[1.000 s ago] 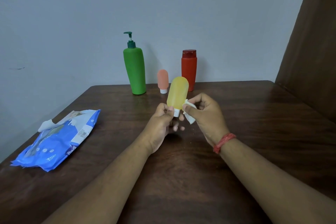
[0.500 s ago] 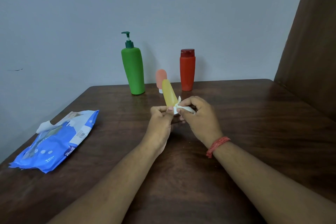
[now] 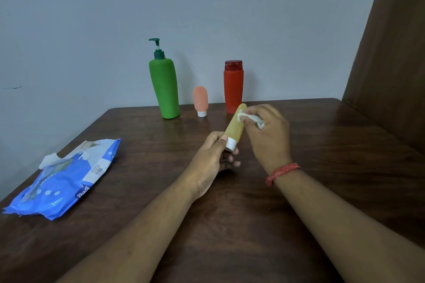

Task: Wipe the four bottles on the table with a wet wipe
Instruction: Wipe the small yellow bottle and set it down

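My left hand [image 3: 212, 161] pinches the white cap end of a small yellow bottle [image 3: 234, 128], which tilts up and to the right above the table. My right hand [image 3: 268, 135] holds a crumpled white wet wipe [image 3: 251, 118] and presses it against the bottle's upper end. At the back of the table stand a tall green pump bottle [image 3: 164, 89], a small pink bottle [image 3: 200, 100] standing on its white cap, and a red bottle [image 3: 233, 86], partly hidden at its base by the yellow one.
A blue pack of wet wipes [image 3: 66, 177] lies at the left of the dark wooden table [image 3: 333, 156], a white wipe sticking out of its opening. A grey wall runs behind the table and a brown panel stands at the right.
The yellow bottle has swung from leaning left to leaning right. My right hand has slid the wipe from the cap end up to the bottle's upper end.
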A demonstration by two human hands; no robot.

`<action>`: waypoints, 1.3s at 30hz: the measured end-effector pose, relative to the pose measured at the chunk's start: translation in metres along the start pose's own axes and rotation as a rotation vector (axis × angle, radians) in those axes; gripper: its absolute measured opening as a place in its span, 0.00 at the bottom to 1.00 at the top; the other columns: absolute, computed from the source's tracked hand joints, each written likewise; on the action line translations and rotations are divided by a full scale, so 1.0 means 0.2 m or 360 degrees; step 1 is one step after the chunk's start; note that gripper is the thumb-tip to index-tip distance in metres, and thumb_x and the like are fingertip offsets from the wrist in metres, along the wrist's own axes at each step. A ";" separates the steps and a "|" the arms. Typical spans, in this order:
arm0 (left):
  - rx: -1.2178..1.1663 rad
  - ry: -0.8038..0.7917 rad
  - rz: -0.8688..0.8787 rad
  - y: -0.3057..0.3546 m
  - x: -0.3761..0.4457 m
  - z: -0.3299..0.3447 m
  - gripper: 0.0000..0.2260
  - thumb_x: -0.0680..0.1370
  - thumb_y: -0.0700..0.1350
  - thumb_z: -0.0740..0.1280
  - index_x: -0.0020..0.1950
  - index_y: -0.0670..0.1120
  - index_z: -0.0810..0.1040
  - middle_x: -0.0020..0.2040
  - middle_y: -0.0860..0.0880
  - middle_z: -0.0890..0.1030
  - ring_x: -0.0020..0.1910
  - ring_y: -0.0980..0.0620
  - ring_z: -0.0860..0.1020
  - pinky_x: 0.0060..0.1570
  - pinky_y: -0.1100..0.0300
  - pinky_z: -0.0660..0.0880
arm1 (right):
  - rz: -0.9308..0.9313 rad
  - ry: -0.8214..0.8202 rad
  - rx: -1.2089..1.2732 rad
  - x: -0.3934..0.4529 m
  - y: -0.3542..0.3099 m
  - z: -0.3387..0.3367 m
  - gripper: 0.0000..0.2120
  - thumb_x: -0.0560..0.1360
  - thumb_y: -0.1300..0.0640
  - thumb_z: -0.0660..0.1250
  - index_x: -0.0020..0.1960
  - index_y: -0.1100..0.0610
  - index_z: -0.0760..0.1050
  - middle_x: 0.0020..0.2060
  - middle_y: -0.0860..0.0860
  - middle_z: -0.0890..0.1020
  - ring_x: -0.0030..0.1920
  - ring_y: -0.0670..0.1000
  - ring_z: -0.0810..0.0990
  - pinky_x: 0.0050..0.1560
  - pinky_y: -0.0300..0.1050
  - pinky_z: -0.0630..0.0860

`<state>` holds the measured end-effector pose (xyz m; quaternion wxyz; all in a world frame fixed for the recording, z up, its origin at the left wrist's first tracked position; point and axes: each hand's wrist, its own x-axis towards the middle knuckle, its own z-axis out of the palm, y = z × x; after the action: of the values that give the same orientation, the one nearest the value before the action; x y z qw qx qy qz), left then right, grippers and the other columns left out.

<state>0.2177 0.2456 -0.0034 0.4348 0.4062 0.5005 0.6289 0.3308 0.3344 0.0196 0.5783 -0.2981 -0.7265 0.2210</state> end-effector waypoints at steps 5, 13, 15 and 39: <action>-0.0044 0.0110 -0.0014 0.01 0.01 -0.02 0.12 0.87 0.47 0.53 0.56 0.45 0.74 0.38 0.49 0.74 0.32 0.56 0.68 0.43 0.54 0.78 | -0.0162 -0.0235 -0.0065 -0.05 0.02 0.04 0.06 0.74 0.65 0.72 0.48 0.57 0.84 0.46 0.48 0.81 0.46 0.41 0.78 0.48 0.31 0.73; 0.0386 -0.0008 -0.0019 0.00 0.00 -0.04 0.12 0.86 0.50 0.54 0.58 0.46 0.74 0.38 0.50 0.72 0.32 0.56 0.67 0.42 0.53 0.71 | 0.0097 0.0107 -0.0138 0.05 0.07 -0.06 0.02 0.76 0.58 0.72 0.48 0.54 0.83 0.45 0.46 0.79 0.45 0.42 0.77 0.42 0.31 0.72; 0.0359 0.0032 -0.0019 -0.01 0.00 -0.04 0.12 0.86 0.50 0.53 0.58 0.46 0.74 0.37 0.50 0.72 0.30 0.56 0.67 0.40 0.55 0.70 | 0.0064 0.0000 -0.0117 0.02 0.07 -0.05 0.05 0.76 0.61 0.71 0.50 0.54 0.83 0.46 0.47 0.80 0.46 0.42 0.77 0.44 0.32 0.74; 0.0042 -0.0012 -0.0051 0.01 0.02 -0.08 0.13 0.86 0.49 0.49 0.54 0.44 0.69 0.33 0.50 0.68 0.28 0.54 0.60 0.32 0.58 0.66 | -0.0419 -0.0253 -0.0246 -0.03 0.08 0.01 0.07 0.73 0.66 0.73 0.50 0.59 0.83 0.47 0.53 0.81 0.47 0.51 0.79 0.46 0.41 0.77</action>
<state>0.2010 0.2456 -0.0040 0.4412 0.4063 0.5135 0.6137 0.3327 0.3407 0.0044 0.5183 -0.2255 -0.8176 0.1097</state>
